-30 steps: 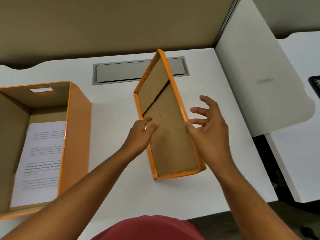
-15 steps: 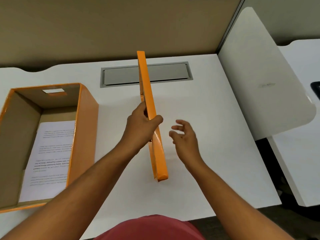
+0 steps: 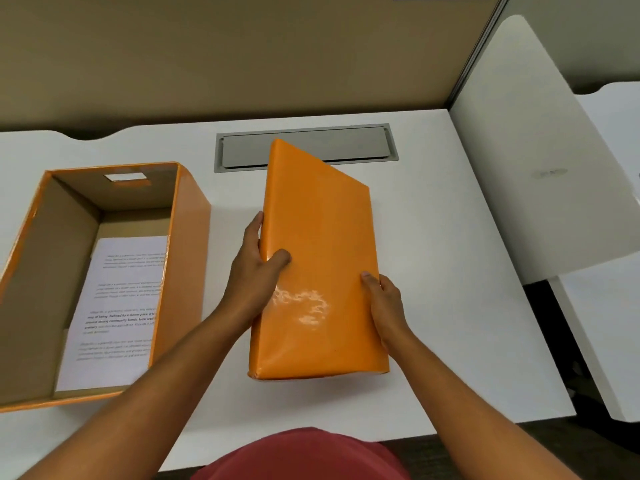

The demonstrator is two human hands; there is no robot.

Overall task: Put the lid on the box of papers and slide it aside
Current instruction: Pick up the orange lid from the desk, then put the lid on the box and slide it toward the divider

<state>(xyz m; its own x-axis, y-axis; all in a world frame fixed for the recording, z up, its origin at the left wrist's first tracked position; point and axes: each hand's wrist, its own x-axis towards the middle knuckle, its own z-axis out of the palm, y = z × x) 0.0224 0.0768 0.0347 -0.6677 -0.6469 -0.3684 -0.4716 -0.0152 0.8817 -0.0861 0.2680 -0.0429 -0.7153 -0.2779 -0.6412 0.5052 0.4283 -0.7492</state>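
The fingers (image 3: pixel 277 258) of the left hand (image 3: pixel 254 271) are closed on the lid (image 3: pixel 318 237), thumb pressed on its orange top and the rest curled under the left edge; the right hand (image 3: pixel 384 303) clamps the right edge the same way. Half a second ago the lid stood on edge in the left hand alone, and a second ago its brown hollow faced up; now it is turned over, orange side up and tilted, held above the desk (image 3: pixel 450 271) in both hands. That means it is the right way round for closing.

The box (image 3: pixel 187 271) sits open to the left, well apart from the lid, with papers (image 3: pixel 121 306) lying flat on its bottom. A grey cable hatch (image 3: pixel 346 147) lies at the far side, partly behind the lid. Nothing stands between lid and box; a white panel (image 3: pixel 536 150) rises on the right.
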